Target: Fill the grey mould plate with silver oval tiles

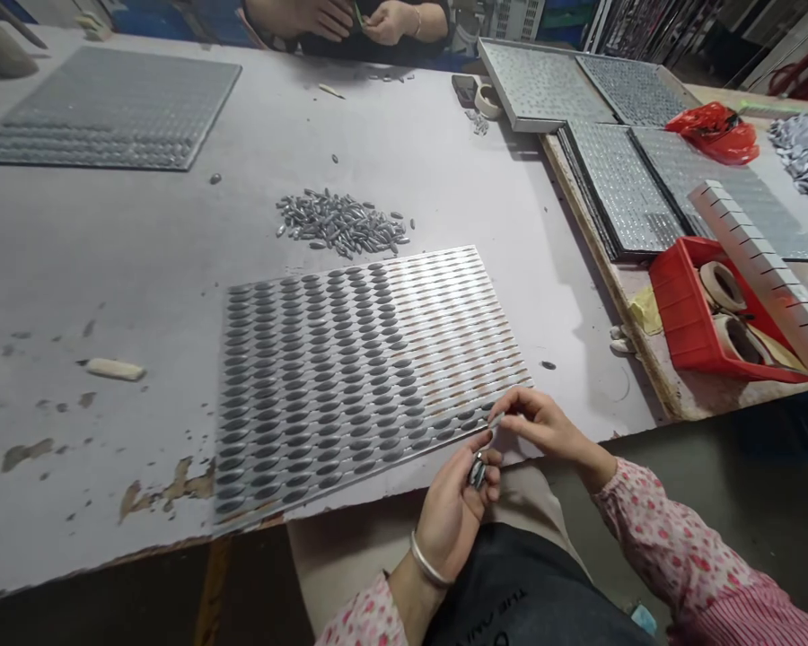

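A metal tray with rows of oval slots point(458, 314) lies at the table's near edge. Dark oval pieces point(296, 377) fill its left part and a strip along the near edge; the slots at the right are bare. My left hand point(454, 502), palm up with curled fingers, cradles several small grey oval pieces point(477, 470) just off the tray's near edge. Between thumb and fingertips my right hand point(539, 422) pinches one grey oval piece point(496, 420) at the near right corner. Beyond the tray is a loose pile of oval pieces point(343, 222).
Another filled tray point(108, 108) lies far left. A pale pointed stick point(114, 369) rests at left. Stacked trays point(619, 179) and a red bin point(687, 314) with tape rolls stand on the right. Across the table are a co-worker's hands point(350, 20).
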Available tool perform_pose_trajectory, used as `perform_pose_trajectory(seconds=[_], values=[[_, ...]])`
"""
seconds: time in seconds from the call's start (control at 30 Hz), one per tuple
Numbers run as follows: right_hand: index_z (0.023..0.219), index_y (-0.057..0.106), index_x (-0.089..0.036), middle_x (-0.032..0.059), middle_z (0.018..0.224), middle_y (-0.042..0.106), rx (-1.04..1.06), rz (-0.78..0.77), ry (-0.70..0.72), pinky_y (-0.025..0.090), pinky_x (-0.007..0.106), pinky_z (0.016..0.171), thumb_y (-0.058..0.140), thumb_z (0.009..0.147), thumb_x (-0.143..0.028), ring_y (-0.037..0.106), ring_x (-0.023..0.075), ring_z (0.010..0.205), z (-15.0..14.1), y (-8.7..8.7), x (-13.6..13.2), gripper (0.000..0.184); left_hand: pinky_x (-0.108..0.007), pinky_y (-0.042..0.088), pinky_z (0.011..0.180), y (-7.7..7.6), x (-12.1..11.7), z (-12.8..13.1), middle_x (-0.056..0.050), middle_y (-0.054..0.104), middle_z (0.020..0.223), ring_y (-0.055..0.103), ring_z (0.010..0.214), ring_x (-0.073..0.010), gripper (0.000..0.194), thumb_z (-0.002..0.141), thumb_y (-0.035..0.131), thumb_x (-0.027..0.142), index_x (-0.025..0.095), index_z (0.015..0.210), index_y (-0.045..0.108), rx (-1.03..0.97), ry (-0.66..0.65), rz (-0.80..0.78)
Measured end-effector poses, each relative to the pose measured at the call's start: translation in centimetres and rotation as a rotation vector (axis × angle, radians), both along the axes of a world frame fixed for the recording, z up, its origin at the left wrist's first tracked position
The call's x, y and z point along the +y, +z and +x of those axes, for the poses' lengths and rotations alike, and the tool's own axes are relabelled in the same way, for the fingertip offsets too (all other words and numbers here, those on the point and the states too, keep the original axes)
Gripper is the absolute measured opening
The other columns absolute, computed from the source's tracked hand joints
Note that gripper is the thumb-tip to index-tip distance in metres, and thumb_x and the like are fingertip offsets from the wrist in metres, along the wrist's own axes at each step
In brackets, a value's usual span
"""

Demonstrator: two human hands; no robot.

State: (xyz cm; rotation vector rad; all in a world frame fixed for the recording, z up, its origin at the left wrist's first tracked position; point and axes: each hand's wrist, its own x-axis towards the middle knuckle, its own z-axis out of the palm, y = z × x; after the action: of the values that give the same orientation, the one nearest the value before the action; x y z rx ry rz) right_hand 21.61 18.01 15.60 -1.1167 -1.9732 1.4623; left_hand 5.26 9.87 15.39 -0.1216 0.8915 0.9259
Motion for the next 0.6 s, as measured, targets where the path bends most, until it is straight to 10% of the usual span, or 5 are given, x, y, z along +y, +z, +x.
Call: perform_pose_trajectory(seconds=[0.6], values=[[0.082,0.059,-0.018,0.0064,0.082,0.056,-0.443,0.436,0.056,0.04,0.033,0.074,0.05,0.089,-0.021,0.046,0.0197,0.08,2.0,-1.5,3.1,0.011,-0.015,0.034,0.044,0.1,0.6,0.2,0.0,0.058,0.065,0.047,0.052,-0.0044,0.034,0.054,0.082,0.031,0.012,0.076,0.063,0.146,0.044,-0.148]])
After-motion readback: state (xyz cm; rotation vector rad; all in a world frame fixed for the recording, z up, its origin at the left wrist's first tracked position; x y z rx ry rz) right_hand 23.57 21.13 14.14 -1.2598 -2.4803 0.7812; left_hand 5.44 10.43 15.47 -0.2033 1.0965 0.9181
